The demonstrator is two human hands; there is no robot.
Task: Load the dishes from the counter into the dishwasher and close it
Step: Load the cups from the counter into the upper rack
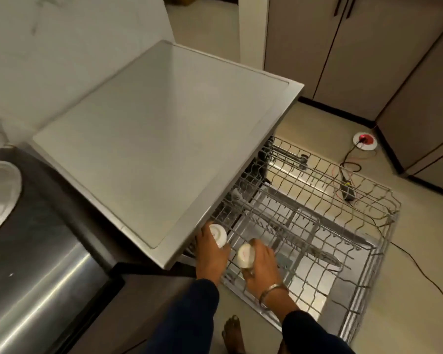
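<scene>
Fingers of each hand, left hand [210, 256] and right hand [262, 268], grasp a white cup, left cup [218, 235] and right cup [246, 256], over the upper rack [343, 221] near side.

Two white cups [218, 235] [246, 255] with faint red markings sit over the grey wire rack [317, 226], beside the pale grey dishwasher top [159, 139]; dark navy sleeves [189, 310], beige floor [420, 277], red-and-white floor socket [365, 143] beyond the rack.

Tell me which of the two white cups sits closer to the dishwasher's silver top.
The white cup in the left hand, the one at: it is tucked against the edge of the silver top. The right hand's cup is farther out over the wire rack.
</scene>
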